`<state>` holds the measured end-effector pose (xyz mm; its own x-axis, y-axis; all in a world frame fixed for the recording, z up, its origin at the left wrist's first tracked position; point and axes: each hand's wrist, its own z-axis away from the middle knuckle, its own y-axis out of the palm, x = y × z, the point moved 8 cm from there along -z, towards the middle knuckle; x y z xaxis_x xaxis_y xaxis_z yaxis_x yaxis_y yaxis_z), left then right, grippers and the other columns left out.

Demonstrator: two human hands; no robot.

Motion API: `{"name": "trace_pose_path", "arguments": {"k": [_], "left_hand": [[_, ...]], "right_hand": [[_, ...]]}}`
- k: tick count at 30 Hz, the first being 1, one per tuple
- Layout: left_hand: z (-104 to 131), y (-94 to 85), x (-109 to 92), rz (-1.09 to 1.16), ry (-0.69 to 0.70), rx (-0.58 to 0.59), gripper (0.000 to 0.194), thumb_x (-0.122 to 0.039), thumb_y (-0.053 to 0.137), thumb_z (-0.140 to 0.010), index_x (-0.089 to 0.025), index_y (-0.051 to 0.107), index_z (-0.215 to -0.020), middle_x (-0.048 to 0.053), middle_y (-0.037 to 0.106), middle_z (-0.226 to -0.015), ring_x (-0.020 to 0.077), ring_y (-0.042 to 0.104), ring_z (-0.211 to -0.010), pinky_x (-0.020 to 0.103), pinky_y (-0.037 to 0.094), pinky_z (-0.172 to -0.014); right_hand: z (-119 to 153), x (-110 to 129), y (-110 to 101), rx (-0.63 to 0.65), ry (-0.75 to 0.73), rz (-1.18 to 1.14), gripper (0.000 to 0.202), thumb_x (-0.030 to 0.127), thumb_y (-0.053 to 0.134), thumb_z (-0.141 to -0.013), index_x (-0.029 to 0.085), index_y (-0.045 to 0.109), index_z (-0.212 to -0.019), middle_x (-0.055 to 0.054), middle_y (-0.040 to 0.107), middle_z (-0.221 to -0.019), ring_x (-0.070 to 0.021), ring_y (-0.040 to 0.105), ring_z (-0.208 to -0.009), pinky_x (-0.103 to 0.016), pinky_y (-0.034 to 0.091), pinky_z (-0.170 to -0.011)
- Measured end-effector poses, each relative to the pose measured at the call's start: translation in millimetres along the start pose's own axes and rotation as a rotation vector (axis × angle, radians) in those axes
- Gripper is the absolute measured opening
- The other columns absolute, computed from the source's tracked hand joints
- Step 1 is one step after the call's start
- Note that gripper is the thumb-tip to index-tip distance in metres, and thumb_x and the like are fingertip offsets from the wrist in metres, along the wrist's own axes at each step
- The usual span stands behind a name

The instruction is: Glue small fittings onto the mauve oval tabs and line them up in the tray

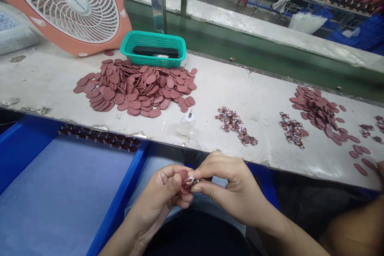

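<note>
Pinching a reddish-brown oval disc [183, 175] between thumb and fingers, the left hand [160, 192] holds it above the lap; the right hand [232, 182], thumb and index finger pressed together, grips a small brown-and-white piece [189, 183] against the disc's face; at nine o'clock from the hands lies a blue tray [66, 196]; at twelve, on the near edge of the counter [207, 128], stands a small clear bottle [186, 124] with a thin dark tip; at one o'clock lies a cluster of similar small pieces [231, 120]; at eleven, a broad heap of oval discs [144, 88] spreads out before a green basket [153, 50] holding a black item; beyond, at ten to eleven, leans an orange fan [78, 2].
</note>
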<state>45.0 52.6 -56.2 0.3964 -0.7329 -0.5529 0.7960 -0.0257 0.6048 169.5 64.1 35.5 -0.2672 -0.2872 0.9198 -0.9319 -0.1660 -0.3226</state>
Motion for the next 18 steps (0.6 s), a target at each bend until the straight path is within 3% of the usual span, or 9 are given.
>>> {"name": "trace_pose_path", "arguments": {"k": [18], "left_hand": [[-1.1,-2.8,3.2,0.078,-0.029,-0.017,0.034,-0.043,0.091,-0.06,-0.015,0.078,-0.074,-0.002,0.065,-0.056,0.0047,0.058,-0.045,0.012,0.048,-0.046]], "right_hand": [[-3.0,1.5,2.7,0.047,-0.049,0.028,0.015,0.015,0.075,-0.087,0.024,0.076,-0.099,-0.001,0.076,-0.082,-0.014,0.067,-0.072,-0.029,0.051,-0.073]]}}
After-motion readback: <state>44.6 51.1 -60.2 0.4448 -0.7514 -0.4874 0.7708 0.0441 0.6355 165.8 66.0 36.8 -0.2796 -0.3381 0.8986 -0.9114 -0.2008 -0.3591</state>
